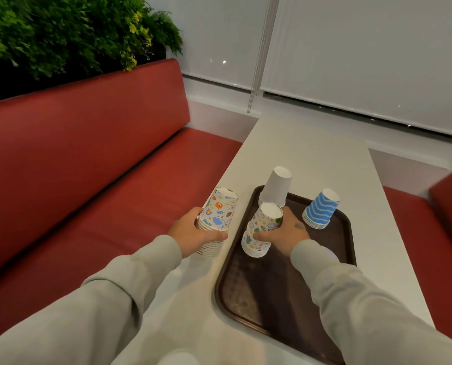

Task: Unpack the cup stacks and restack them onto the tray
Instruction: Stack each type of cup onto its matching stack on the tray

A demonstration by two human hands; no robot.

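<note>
Left grip [193, 233]: fingers curled round the off-tray patterned stack [219, 212], which is upside down and tilted at the left edge of the bench [311, 159], just beside the tray [272, 299].
Right grip [285, 233]: wrapped round the on-tray patterned stack [261, 227], upside down, mid-tray.
White stack [276, 188]: upside down, at the tray's far end.
Blue wavy stack [321, 210]: upside down, in the tray's far right corner.
Tray: dark brown, lying on the white bench.
</note>
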